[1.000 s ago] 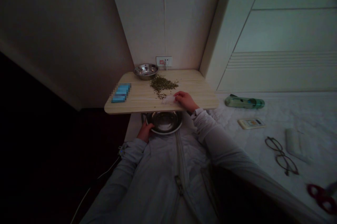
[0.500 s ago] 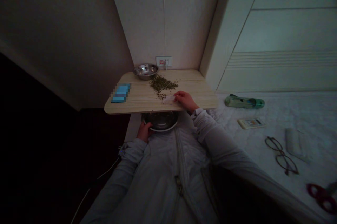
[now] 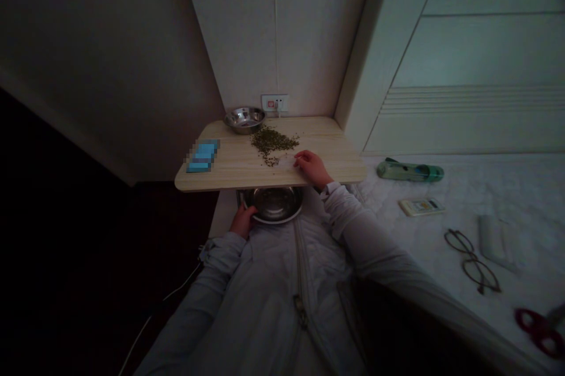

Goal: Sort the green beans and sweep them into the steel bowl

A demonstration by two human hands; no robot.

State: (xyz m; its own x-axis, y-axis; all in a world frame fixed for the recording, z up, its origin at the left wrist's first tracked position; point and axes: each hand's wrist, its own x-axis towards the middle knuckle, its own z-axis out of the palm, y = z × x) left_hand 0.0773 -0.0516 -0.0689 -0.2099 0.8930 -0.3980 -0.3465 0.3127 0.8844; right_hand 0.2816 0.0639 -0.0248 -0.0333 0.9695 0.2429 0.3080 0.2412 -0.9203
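Note:
My left hand grips the left rim of a shiny metal bowl, just under the table's front edge, which hides the bowl's far side. Over the small wooden table, my right hand pinches a thin, pale, see-through piece, too faint to name exactly. That piece touches the near end of a spread heap of small greenish-brown grains. Behind the heap, to the left, stands a second metal bowl.
A pixelated blue rectangle lies at the table's left. A wall socket holds a plug behind. On the bed to the right are a green bottle, a phone, glasses, a pale case and red-handled scissors.
The pale piece in my right hand has moved slightly away from the table's front edge, toward the grains. The bowl in my left hand has shifted a little to the right.

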